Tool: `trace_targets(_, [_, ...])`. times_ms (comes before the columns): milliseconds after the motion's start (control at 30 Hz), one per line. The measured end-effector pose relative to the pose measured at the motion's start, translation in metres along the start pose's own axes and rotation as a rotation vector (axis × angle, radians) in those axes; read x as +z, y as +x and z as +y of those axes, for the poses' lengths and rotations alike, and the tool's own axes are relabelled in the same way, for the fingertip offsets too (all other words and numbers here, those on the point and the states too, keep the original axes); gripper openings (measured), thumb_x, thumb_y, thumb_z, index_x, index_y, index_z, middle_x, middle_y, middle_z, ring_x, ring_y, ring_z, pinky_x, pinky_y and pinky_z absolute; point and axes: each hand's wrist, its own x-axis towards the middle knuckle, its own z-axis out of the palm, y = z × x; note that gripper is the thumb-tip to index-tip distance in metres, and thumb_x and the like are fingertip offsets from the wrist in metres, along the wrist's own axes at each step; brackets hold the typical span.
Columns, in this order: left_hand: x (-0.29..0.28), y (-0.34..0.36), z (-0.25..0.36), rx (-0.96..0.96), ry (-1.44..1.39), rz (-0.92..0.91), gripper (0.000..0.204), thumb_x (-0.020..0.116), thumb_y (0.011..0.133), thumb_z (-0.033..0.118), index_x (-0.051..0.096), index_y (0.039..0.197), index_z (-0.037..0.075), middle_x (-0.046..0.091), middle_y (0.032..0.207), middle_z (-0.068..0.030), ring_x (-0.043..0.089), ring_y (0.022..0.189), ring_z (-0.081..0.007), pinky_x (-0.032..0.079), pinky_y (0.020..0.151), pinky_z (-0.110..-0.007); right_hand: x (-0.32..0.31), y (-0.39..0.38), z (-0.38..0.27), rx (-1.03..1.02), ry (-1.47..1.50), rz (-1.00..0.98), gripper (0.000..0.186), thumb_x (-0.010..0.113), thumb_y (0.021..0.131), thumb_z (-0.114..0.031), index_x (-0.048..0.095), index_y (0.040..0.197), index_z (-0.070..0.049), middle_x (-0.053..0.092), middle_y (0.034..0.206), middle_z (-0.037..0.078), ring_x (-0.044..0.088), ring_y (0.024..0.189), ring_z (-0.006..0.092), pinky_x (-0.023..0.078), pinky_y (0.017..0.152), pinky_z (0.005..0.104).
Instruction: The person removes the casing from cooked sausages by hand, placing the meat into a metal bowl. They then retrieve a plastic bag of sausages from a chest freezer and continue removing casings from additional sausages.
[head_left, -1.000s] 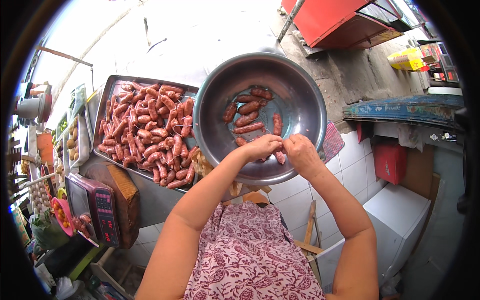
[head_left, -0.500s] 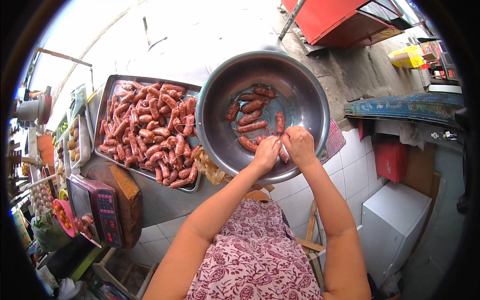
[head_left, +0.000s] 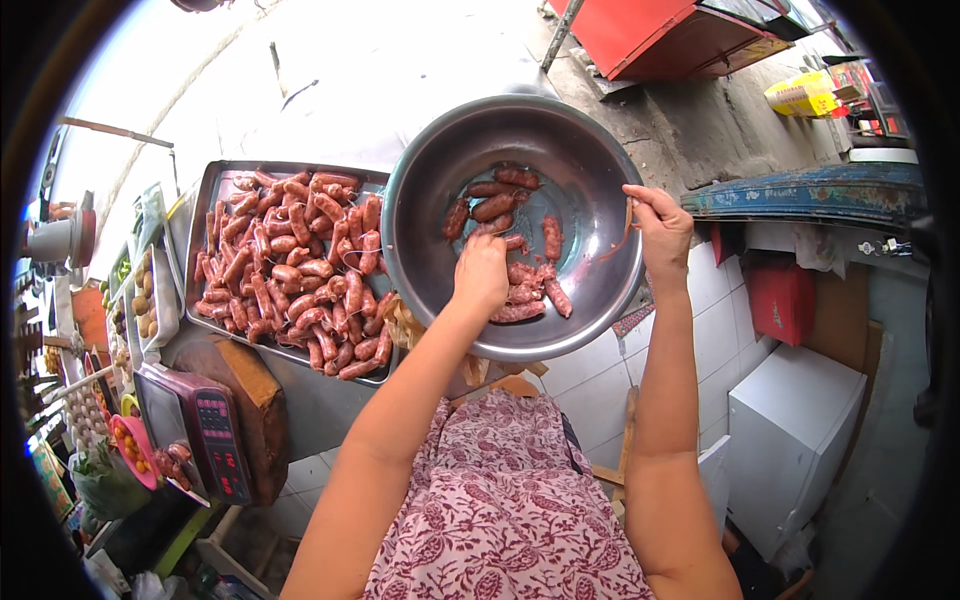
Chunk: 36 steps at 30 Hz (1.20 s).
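A large metal bowl point(head_left: 435, 165) holds several reddish sausages point(head_left: 551, 236) and some broken, crumbly sausage pieces point(head_left: 525, 280). My left hand point(head_left: 482, 268) is inside the bowl, fingers curled down among the sausages, hiding whatever they grip. At the bowl's right rim, my right hand point(head_left: 652, 215) pinches a thin, stringy reddish strip point(head_left: 617, 245) that dangles over the bowl. A metal tray point(head_left: 200, 240) heaped with linked sausages sits just left of the bowl.
A pink digital scale point(head_left: 215, 430) and wooden block point(head_left: 262, 390) sit at lower left, beside trays of produce point(head_left: 143, 300). A rusty blue ledge point(head_left: 800, 200), red bag point(head_left: 778, 300) and white box point(head_left: 790, 430) are at right, a red cabinet point(head_left: 650, 40) at top right.
My hands have separated: the right rose up and rightward to the rim with the strip, the left moved up-left deeper into the bowl. Crumbly pieces now show where both hands were.
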Motion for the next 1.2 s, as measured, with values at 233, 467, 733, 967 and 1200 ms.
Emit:
trace_targets(233, [0.013, 0.019, -0.008, 0.136, 0.388, -0.211, 0.014, 0.062, 0.077, 0.012, 0.067, 0.087, 0.003, 0.069, 0.095, -0.0191, 0.062, 0.104, -0.035, 0.048, 0.093, -0.043, 0.0, -0.018, 0.007, 0.442, 0.931, -0.048, 0.022, 0.044, 0.083, -0.005, 0.061, 0.093, 0.004, 0.061, 0.084, 0.014, 0.054, 0.07, 0.019, 0.045, 0.064, 0.0308])
trace_targets(467, [-0.016, 0.038, -0.035, -0.402, -0.989, -0.461, 0.023, 0.068, 0.086, 0.025, 0.065, 0.098, 0.005, 0.066, 0.094, -0.0045, 0.063, 0.087, -0.0142, 0.05, 0.076, -0.029, 0.022, -0.045, 0.006, 0.657, 0.814, -0.312, 0.018, 0.063, 0.093, -0.022, 0.066, 0.099, -0.005, 0.061, 0.077, 0.006, 0.049, 0.054, 0.0117, 0.043, 0.054, 0.0256])
trace_targets(733, [0.0, 0.01, -0.017, -0.579, -1.918, -0.224, 0.027, 0.057, 0.094, 0.01, 0.056, 0.121, 0.006, 0.064, 0.11, -0.0083, 0.065, 0.098, -0.0194, 0.055, 0.087, -0.036, 0.074, -0.096, -0.018, 0.182, -0.117, -0.323, 0.019, 0.065, 0.089, -0.01, 0.067, 0.102, 0.003, 0.068, 0.088, 0.016, 0.066, 0.08, 0.0265, 0.052, 0.074, 0.0374])
trace_targets(967, [0.009, -0.002, 0.002, -0.629, -1.722, -0.276, 0.018, 0.061, 0.095, 0.017, 0.06, 0.111, 0.009, 0.067, 0.096, -0.0063, 0.066, 0.076, -0.0169, 0.058, 0.073, -0.032, 0.073, -0.108, -0.011, 0.072, -0.58, -0.34, 0.012, 0.058, 0.09, -0.012, 0.061, 0.092, 0.0, 0.065, 0.09, 0.021, 0.064, 0.084, 0.0409, 0.051, 0.073, 0.0487])
trace_targets(1200, [-0.009, -0.04, 0.036, -0.359, -0.946, -0.736, 0.027, 0.067, 0.092, 0.024, 0.068, 0.105, 0.001, 0.07, 0.1, -0.0131, 0.067, 0.087, -0.0201, 0.055, 0.073, -0.03, 0.049, -0.094, 0.011, -0.013, -0.635, -0.353, 0.008, 0.055, 0.089, -0.008, 0.059, 0.087, -0.002, 0.064, 0.085, 0.021, 0.064, 0.079, 0.0415, 0.052, 0.069, 0.0492])
